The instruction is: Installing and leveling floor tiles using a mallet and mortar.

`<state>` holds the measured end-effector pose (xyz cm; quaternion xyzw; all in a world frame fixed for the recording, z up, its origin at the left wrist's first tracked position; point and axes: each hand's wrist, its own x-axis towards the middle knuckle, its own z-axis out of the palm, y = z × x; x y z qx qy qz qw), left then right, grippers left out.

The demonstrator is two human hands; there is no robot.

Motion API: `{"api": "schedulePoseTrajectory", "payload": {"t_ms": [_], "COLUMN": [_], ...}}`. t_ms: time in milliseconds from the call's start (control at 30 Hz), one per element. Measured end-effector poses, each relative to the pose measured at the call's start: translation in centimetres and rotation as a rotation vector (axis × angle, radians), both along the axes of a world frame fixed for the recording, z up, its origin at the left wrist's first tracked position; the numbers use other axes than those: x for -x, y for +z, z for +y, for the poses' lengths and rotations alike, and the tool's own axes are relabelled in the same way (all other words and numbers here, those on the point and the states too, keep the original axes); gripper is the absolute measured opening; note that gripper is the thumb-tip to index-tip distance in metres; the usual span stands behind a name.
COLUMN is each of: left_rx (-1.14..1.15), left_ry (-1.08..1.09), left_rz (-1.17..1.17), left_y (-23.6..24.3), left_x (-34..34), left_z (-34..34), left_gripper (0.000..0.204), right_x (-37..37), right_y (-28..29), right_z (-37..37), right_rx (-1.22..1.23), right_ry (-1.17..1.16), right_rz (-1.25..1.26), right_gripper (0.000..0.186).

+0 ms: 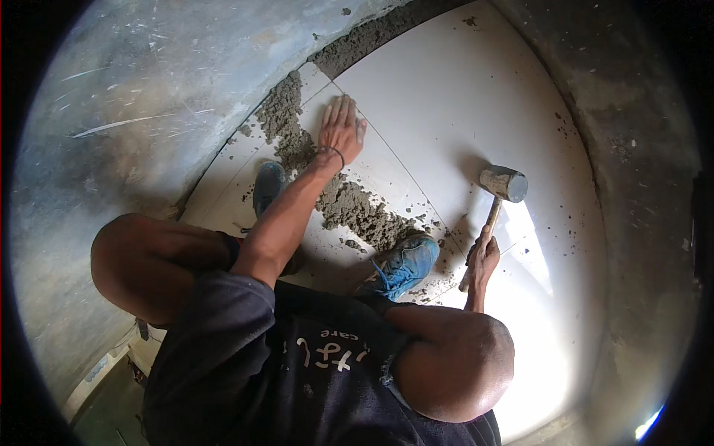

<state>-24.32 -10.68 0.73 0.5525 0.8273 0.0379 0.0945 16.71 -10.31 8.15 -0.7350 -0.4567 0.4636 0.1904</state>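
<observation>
My left hand [341,130] lies flat on a white floor tile [387,178], fingers stretched out and close to the joint with a larger white tile [454,97]. A dark band circles that wrist. On the right, my right hand [483,260] is wrapped round the wooden handle of a mallet [504,183]. Its thick dark head is raised over the white tiles and casts a shadow. Grey crumbly mortar [357,212] lies in a heap between my feet and under my left wrist, and runs up toward the wall.
My blue shoes [411,262] stand on the tiles beside the mortar, one on each side. A scuffed grey wall [141,111] rises on the left, another wall [632,149] on the right. A strip of mortar [372,37] fills the gap along the far wall. Loose crumbs are scattered about.
</observation>
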Motion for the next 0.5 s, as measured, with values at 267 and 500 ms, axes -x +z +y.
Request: {"api": "schedulePoseTrajectory", "payload": {"t_ms": [267, 500], "left_rx": [-0.063, -0.151], "left_ry": [-0.026, -0.042], "left_rz": [0.141, 0.133], "left_y": [0.6, -1.2], "left_x": [8.2, 3.9], "left_z": [2.5, 0.6], "left_gripper": [0.059, 0.062], "right_x": [0.0, -0.3], "right_y": [-0.2, -0.4], "right_z": [0.2, 0.0], "right_rx": [-0.001, 0.004], "right_ry": [0.033, 0.009], "right_rz": [-0.08, 0.01], "right_gripper": [0.058, 0.055]}}
